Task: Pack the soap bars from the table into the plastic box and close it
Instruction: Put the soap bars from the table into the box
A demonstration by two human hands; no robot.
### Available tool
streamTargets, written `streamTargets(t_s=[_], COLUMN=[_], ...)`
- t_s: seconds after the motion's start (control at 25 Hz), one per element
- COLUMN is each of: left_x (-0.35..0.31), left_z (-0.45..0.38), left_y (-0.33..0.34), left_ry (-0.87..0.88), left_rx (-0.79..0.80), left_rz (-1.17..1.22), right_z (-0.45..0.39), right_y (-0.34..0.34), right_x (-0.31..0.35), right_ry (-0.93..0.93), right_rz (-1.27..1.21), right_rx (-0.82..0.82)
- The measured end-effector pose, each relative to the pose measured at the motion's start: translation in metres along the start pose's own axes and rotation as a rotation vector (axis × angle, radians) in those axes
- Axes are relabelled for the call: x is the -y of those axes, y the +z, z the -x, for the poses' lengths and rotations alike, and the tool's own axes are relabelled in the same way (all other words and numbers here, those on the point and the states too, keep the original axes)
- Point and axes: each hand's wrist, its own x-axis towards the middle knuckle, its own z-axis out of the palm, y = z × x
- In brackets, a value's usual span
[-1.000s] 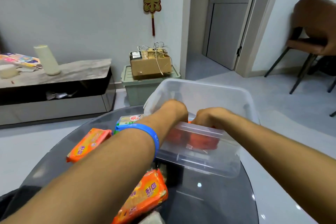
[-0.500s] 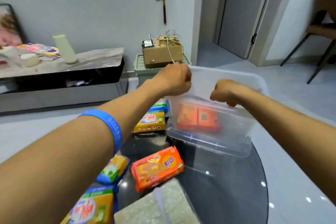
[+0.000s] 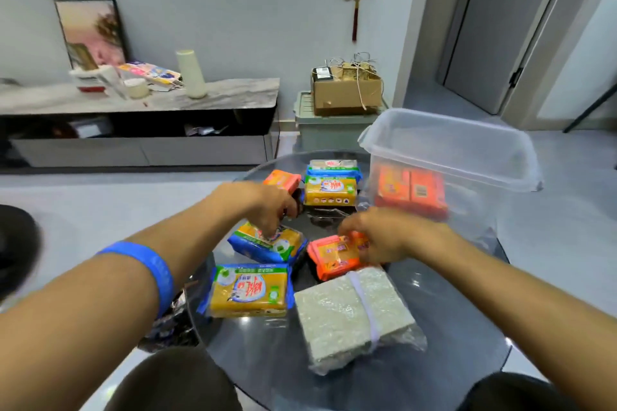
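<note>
A clear plastic box point(image 3: 467, 157) stands open at the table's right rear, with orange soap bars point(image 3: 412, 192) inside against its near wall. My left hand point(image 3: 267, 205), blue band on the wrist, pinches the top edge of a tilted blue-and-yellow soap bar point(image 3: 270, 245). To its right, my right hand point(image 3: 380, 233) closes its fingers over an orange soap bar point(image 3: 330, 255) lying on the glass. More soap bars lie around: a yellow one point(image 3: 248, 290) near me, two stacked yellow ones point(image 3: 330, 190) at the back, another orange one point(image 3: 280, 178), and a grey-green wrapped block point(image 3: 354, 310).
The round dark glass table point(image 3: 444, 337) ends close on all sides. My knees show below its near edge. Behind it on the floor stand a green bin point(image 3: 320, 133) with a cardboard box on top, and a low marble-topped cabinet point(image 3: 140, 130) at the left.
Both hands have left the plastic box and come down to the soap bars near me. The view has tilted down and left, showing more of the table.
</note>
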Motion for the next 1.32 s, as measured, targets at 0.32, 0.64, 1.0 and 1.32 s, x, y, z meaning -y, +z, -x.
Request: streamTargets(t_s=[0.32, 0.64, 1.0, 1.32], left_x=[0.014, -0.009, -0.136, -0.16], left_z=[-0.008, 0.002, -0.104, -0.18], left_y=[0.048, -0.083, -0.18, -0.144], left_ry=[0.037, -0.057, -0.076, -0.066], left_rx=[-0.151, -0.74, -0.577, -0.353], left_rz=[-0.082, 0.57, 0.567, 0.25], right_z=[-0.022, 0.08, 0.052, 0.017], right_y=[0.013, -0.134, -0.115, -0.052], right_x=[0.004, -0.091, -0.202, -0.233], right_ry=[-0.016, 0.162, 0.241, 0.13], right_rz=[0.059, -0.189, 0.484, 0.572], right_rx=[0.002, -0.433, -0.008, 0.224])
